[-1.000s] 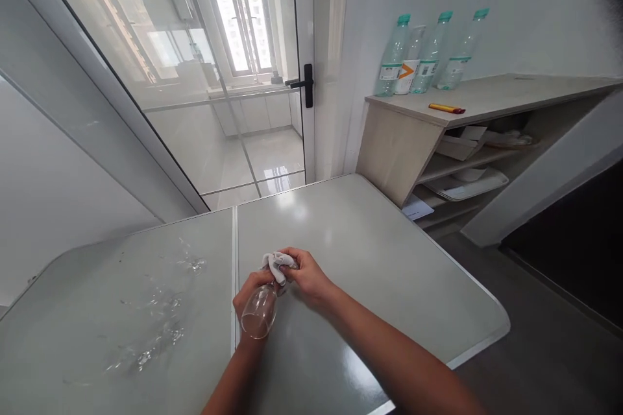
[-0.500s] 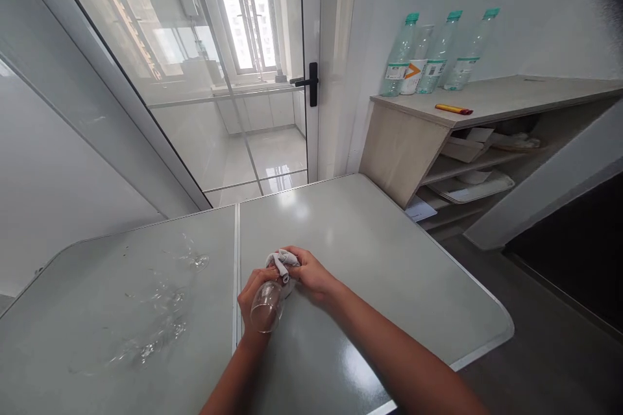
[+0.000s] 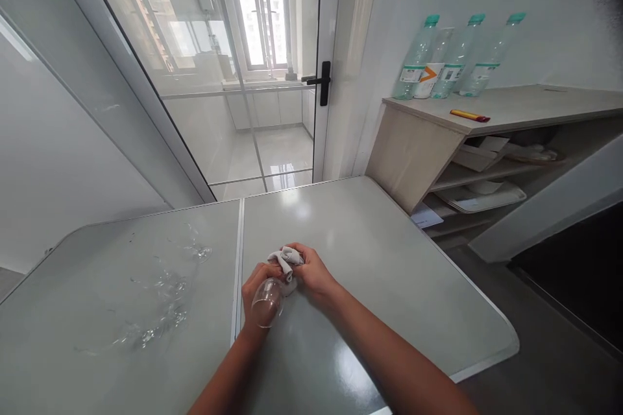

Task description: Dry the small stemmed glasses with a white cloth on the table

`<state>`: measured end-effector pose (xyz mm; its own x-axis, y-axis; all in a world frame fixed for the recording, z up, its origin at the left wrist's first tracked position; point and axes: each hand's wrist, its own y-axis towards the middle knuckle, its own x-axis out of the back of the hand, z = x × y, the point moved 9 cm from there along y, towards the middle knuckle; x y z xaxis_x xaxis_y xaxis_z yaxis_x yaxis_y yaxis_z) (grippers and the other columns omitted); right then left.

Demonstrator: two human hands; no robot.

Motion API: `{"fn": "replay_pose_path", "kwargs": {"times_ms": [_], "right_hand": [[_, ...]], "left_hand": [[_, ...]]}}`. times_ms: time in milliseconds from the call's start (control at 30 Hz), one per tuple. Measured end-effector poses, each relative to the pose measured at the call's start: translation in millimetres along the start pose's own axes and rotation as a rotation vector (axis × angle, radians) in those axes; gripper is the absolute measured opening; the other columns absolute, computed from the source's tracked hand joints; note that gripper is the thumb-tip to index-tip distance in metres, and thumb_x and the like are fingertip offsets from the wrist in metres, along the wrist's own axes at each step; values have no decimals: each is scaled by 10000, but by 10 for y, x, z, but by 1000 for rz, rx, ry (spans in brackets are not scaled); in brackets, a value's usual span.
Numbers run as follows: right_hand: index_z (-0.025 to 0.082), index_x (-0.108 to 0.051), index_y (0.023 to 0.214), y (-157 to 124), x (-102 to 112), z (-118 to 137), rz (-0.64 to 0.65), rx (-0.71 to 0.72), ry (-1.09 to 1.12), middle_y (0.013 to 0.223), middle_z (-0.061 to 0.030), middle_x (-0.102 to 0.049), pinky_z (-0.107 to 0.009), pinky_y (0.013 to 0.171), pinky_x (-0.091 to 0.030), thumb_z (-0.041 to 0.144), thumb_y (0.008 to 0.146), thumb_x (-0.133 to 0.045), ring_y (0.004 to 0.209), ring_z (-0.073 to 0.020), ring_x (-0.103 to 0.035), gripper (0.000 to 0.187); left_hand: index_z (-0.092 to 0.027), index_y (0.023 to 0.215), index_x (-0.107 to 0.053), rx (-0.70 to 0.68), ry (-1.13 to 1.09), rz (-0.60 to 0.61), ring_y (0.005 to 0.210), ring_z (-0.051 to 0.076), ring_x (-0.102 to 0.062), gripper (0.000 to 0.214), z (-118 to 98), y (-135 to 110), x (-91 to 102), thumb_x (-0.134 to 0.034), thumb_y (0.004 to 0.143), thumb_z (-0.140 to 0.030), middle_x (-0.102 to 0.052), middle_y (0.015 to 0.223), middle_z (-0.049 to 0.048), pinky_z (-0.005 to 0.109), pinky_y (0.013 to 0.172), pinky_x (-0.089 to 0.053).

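Note:
My left hand (image 3: 254, 293) is wrapped round a clear stemmed glass (image 3: 267, 302), held on its side above the table with the open bowl facing me. My right hand (image 3: 314, 273) is closed on a small grey cloth (image 3: 287, 257) and presses it against the far end of the glass. Both hands hover over the middle of the pale grey table (image 3: 370, 253), just right of its centre seam.
Several clear glasses (image 3: 160, 311) lie on the table's left half, hard to make out. A wooden shelf unit (image 3: 438, 142) stands at right with plastic bottles (image 3: 462, 55) and a yellow-and-red pen (image 3: 470, 116) on top. A glass door (image 3: 204, 78) lies ahead.
The view has shifted slightly to the left and down. My hands stay together on the glass and cloth; the glass bowl has turned a little in my left hand.

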<state>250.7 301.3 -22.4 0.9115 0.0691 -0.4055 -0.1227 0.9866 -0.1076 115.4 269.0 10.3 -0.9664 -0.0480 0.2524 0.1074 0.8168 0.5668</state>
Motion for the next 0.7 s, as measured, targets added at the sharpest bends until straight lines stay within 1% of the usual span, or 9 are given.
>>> {"fn": "replay_pose_path", "kwargs": {"times_ms": [67,100,200,333,433,533,633,700], "right_hand": [[183,-720,938,-4,-35,-11,32,-10,-5,842,2,-719,-249,687,-446,141,599,-735,763,-158,-619,341],[178,-716,908,-3,-29,-10,28,-2,-26,814,8,-709,-245,674,-439,141,601,-731,741,-151,-608,310],[174,-681,823,5,40,-5,-29,38,-86,758,18,-693,-243,647,-433,144,593,-743,696,-142,-589,240],[185,-664,820,9,70,-1,-55,47,-78,784,1,-719,-265,689,-469,163,585,-766,752,-173,-635,256],[191,-686,861,-2,10,16,-18,17,-33,801,-1,-719,-259,673,-466,158,584,-750,741,-168,-629,286],[194,-695,907,-18,-58,23,24,-14,7,829,-2,-718,-245,649,-450,144,572,-734,749,-166,-621,341],[190,-676,854,-28,-36,33,-12,6,-20,756,17,-686,-240,631,-440,150,569,-750,712,-156,-601,297],[194,-652,805,-29,1,31,-50,27,-40,718,29,-667,-245,626,-441,162,578,-758,677,-147,-587,252]], "left_hand": [[-227,834,-651,1,8,2,821,205,-670,82,-19,-7,-2,-641,895,-281,-676,859,33,321,740,-521],[-226,846,-656,1,20,13,826,207,-670,87,-31,-12,-12,-634,900,-291,-678,862,36,323,745,-522],[-222,873,-670,1,55,55,873,217,-679,112,-37,-23,-61,-615,911,-312,-696,900,51,329,775,-529],[-223,840,-670,-3,46,-16,839,205,-690,101,43,-17,-23,-649,890,-308,-708,866,40,307,753,-536],[-221,821,-668,-4,50,-37,824,206,-695,130,89,-11,-1,-679,867,-342,-703,841,33,299,719,-531],[-218,815,-656,13,52,-17,820,207,-691,185,65,-10,4,-650,890,-387,-690,825,33,302,711,-525],[-217,834,-659,31,51,27,828,205,-684,168,14,-14,-20,-625,913,-362,-693,847,37,312,734,-523],[-217,851,-671,46,43,41,849,210,-686,136,21,-18,-41,-632,911,-334,-700,874,43,321,753,-529]]}}
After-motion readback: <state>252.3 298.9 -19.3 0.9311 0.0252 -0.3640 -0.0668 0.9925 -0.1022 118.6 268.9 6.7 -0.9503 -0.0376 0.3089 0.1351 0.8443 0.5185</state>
